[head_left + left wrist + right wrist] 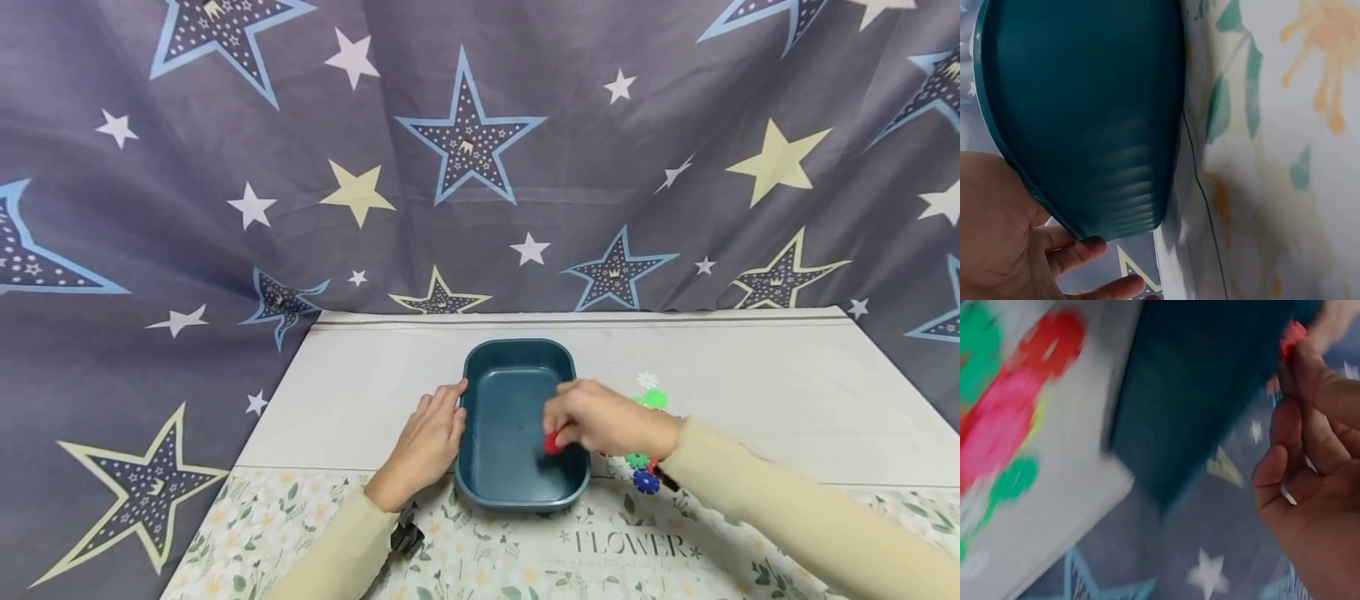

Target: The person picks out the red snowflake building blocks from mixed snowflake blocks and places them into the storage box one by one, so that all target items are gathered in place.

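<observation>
A dark teal plastic tub stands in the middle of the table in the head view. My left hand rests against its left side, fingertips touching the rim; in the left wrist view the fingers lie loosely along the tub's edge. Over the tub's right part, my right hand pinches a red notched plastic disc between thumb and fingertips. That red disc also shows in the right wrist view. Right of the tub lies a cluster of coloured notched discs, partly hidden by my right forearm.
A white cloth with a flowered front part covers the table. Behind it hangs a grey curtain printed with stars. In the right wrist view, blurred green, red and pink discs lie beside the tub.
</observation>
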`<action>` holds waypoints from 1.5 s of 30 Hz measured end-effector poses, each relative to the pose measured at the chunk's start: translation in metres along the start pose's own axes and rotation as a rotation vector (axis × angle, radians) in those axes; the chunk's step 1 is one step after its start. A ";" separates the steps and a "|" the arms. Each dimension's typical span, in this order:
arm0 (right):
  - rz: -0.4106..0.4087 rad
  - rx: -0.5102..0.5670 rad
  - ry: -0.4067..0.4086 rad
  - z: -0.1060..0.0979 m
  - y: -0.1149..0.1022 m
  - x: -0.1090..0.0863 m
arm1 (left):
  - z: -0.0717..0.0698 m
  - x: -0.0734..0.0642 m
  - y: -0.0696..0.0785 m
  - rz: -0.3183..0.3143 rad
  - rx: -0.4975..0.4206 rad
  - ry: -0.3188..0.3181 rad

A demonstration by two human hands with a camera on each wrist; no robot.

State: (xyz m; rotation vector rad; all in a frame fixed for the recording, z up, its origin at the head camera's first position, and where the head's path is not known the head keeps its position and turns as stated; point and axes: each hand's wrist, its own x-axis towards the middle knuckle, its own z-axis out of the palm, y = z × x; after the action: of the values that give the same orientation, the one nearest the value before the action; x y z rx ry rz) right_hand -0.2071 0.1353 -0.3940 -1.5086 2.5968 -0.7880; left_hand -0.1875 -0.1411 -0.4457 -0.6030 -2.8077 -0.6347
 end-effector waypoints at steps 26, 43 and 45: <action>0.156 -0.058 0.079 -0.013 0.014 -0.011 | 0.007 -0.003 0.002 -0.007 0.014 -0.040; 0.577 -0.020 -0.055 -0.024 0.076 -0.105 | 0.000 0.005 -0.002 0.025 0.033 -0.020; 0.576 -0.028 -0.043 -0.023 0.074 -0.104 | 0.000 0.006 -0.002 0.027 0.030 -0.019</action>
State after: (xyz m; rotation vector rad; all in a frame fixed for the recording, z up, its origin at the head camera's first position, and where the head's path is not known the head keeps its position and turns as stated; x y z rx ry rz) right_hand -0.2178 0.2594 -0.4291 -0.6911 2.7853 -0.6389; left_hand -0.1941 -0.1406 -0.4445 -0.6434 -2.8168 -0.5831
